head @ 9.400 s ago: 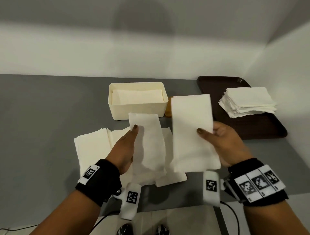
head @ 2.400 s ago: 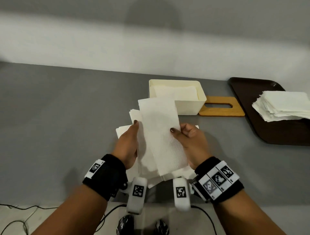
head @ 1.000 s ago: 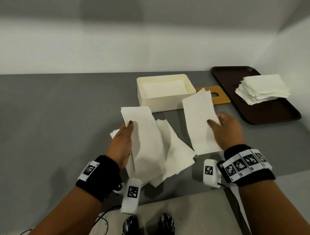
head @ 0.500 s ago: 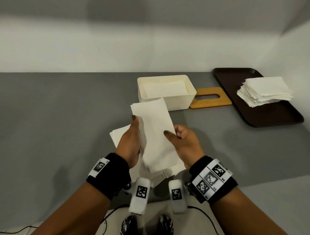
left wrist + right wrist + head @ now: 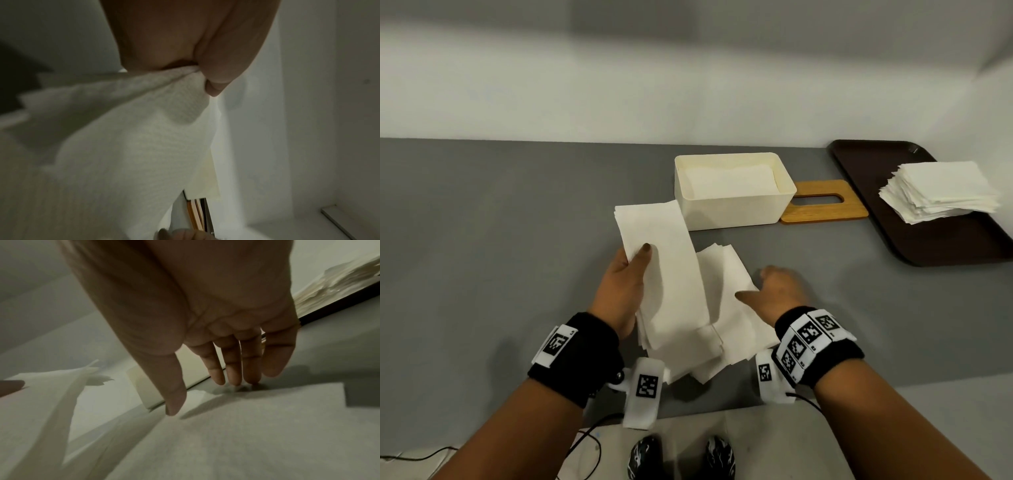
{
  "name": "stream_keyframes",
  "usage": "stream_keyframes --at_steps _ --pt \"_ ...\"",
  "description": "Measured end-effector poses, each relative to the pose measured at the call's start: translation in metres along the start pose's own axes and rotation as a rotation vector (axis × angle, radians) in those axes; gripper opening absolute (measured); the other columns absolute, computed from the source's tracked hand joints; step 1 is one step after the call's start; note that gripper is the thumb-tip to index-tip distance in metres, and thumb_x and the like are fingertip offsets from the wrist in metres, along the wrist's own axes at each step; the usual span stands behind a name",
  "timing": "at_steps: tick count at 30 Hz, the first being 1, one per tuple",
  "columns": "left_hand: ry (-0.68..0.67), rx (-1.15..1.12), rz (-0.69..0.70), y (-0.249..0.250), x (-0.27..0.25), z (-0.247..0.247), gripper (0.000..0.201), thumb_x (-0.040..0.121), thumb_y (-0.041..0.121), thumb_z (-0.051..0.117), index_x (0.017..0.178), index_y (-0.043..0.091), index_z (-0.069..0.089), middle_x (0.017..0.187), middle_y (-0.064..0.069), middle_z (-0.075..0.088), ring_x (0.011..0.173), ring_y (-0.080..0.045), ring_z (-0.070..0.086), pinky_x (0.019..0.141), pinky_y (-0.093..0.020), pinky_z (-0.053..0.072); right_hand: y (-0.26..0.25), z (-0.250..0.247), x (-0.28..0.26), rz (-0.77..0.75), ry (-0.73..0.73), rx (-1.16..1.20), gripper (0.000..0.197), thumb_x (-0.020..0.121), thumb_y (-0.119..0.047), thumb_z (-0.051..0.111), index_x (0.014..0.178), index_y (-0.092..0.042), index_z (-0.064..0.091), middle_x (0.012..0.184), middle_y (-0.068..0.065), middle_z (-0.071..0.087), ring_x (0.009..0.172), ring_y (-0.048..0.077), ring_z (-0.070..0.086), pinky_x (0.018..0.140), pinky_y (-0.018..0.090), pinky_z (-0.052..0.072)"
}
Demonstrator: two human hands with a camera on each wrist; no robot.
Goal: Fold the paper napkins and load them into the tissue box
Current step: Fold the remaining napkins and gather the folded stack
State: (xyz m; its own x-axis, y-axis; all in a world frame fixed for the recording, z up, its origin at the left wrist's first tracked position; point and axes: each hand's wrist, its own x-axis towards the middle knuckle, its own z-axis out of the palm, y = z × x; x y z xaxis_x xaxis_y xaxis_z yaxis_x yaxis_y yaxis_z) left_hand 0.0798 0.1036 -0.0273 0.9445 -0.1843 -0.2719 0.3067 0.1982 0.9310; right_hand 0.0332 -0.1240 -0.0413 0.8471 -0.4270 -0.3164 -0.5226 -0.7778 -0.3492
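My left hand (image 5: 640, 260) grips a bundle of folded white napkins (image 5: 664, 274), thumb on top, raised and tilted above the table. In the left wrist view the left hand (image 5: 197, 71) pinches the napkin bundle (image 5: 123, 146) at its edge. My right hand (image 5: 753, 284) has straight fingers lowered onto the loose napkins (image 5: 729, 308) lying on the table. The right wrist view shows the right hand's fingertips (image 5: 236, 379) touching the far edge of the top napkin (image 5: 246, 426), holding nothing. The cream tissue box (image 5: 736, 209) stands open behind, with napkins inside.
A wooden slotted lid (image 5: 825, 205) lies right of the box. At the far right a dark brown tray (image 5: 945, 240) carries a stack of unfolded napkins (image 5: 938, 188). A white wall runs behind the grey table (image 5: 500, 240). Cables and shoes show at the near edge.
My right hand has let go of the bundle it was pressing against and moved right and down onto the loose napkins. The left hand still holds the bundle.
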Motion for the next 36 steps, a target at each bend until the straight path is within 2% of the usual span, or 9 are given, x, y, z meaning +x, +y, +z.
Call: stream_keyframes --at_steps 5,8,12,15,20,25,29,34,36 --pt "0.011 -0.010 0.002 0.005 0.003 -0.015 0.023 0.103 0.023 0.044 0.114 0.021 0.064 0.101 0.005 0.076 0.087 -0.009 0.073 0.066 -0.020 0.057 -0.011 0.004 0.002 -0.006 -0.021 -0.151 0.047 0.070 -0.054 0.074 0.097 -0.018 0.061 0.091 0.000 0.065 0.083 0.023 0.061 0.070 0.031 0.048" --pt "0.011 0.007 -0.001 0.009 0.002 -0.020 0.025 0.104 0.024 0.043 0.118 0.020 0.063 0.107 0.004 0.075 0.093 -0.011 0.072 0.073 -0.023 0.057 -0.016 0.003 -0.003 -0.011 -0.040 -0.104 0.039 0.077 -0.045 0.073 0.100 -0.017 0.059 0.087 -0.002 0.060 0.079 0.020 0.056 0.063 0.027 0.040" --pt "0.025 0.004 -0.006 0.011 0.002 -0.023 0.024 0.104 0.023 0.043 0.117 0.022 0.063 0.106 0.006 0.074 0.095 -0.011 0.071 0.073 -0.022 0.055 -0.017 0.001 -0.004 -0.024 -0.042 0.156 0.024 0.088 -0.026 0.067 0.106 -0.012 0.060 0.090 -0.002 0.058 0.076 0.016 0.053 0.051 0.019 0.030" --pt "0.032 0.002 -0.026 0.013 0.002 -0.023 0.028 0.104 0.024 0.044 0.126 0.018 0.060 0.115 0.000 0.072 0.104 -0.016 0.069 0.082 -0.029 0.054 -0.010 -0.005 -0.002 -0.035 0.017 0.288 0.004 0.092 -0.016 0.062 0.092 -0.012 0.060 0.086 0.001 0.060 0.075 0.017 0.055 0.055 0.021 0.033" --pt "0.037 0.000 -0.064 0.011 0.003 -0.021 0.029 0.103 0.027 0.046 0.126 0.017 0.061 0.116 -0.003 0.072 0.105 -0.021 0.069 0.085 -0.034 0.054 0.016 -0.023 -0.004 -0.037 0.147 0.520 0.020 0.091 -0.012 0.063 0.074 -0.018 0.056 0.080 0.002 0.064 0.074 0.020 0.059 0.069 0.029 0.044" --pt "0.012 0.002 -0.100 0.009 0.002 -0.015 0.026 0.103 0.027 0.046 0.122 0.020 0.062 0.110 0.000 0.074 0.100 -0.019 0.070 0.080 -0.031 0.054 0.036 -0.037 -0.011 -0.027 0.147 0.782 0.013 0.090 -0.013 0.066 0.078 -0.018 0.065 0.082 0.007 0.075 0.078 0.028 0.070 0.078 0.042 0.057" --pt "-0.013 0.005 -0.124 0.008 0.002 -0.001 0.026 0.103 0.030 0.046 0.121 0.021 0.062 0.103 0.001 0.075 0.092 -0.017 0.071 0.077 -0.031 0.055 0.031 -0.047 -0.019 -0.043 0.035 1.083 0.011 0.091 -0.009 0.064 0.085 -0.018 0.069 0.090 0.008 0.077 0.084 0.028 0.072 0.081 0.045 0.056" --pt "-0.030 -0.043 -0.180 0.010 -0.001 0.025 0.047 0.095 0.052 0.052 0.131 0.023 0.059 0.127 0.004 0.068 0.115 -0.018 0.064 0.103 -0.040 0.047 -0.007 -0.037 -0.032 -0.138 -0.048 1.185 0.008 0.090 -0.007 0.062 0.093 -0.013 0.067 0.095 0.007 0.076 0.087 0.024 0.071 0.084 0.044 0.055" --pt "-0.059 -0.055 -0.195 0.012 -0.002 0.033 0.044 0.092 0.060 0.050 0.114 0.027 0.070 0.119 0.005 0.070 0.105 -0.020 0.066 0.099 -0.039 0.047 -0.022 -0.026 -0.035 -0.143 -0.032 1.147 0.007 0.091 -0.008 0.063 0.096 -0.012 0.067 0.095 0.006 0.077 0.086 0.022 0.072 0.084 0.043 0.056"
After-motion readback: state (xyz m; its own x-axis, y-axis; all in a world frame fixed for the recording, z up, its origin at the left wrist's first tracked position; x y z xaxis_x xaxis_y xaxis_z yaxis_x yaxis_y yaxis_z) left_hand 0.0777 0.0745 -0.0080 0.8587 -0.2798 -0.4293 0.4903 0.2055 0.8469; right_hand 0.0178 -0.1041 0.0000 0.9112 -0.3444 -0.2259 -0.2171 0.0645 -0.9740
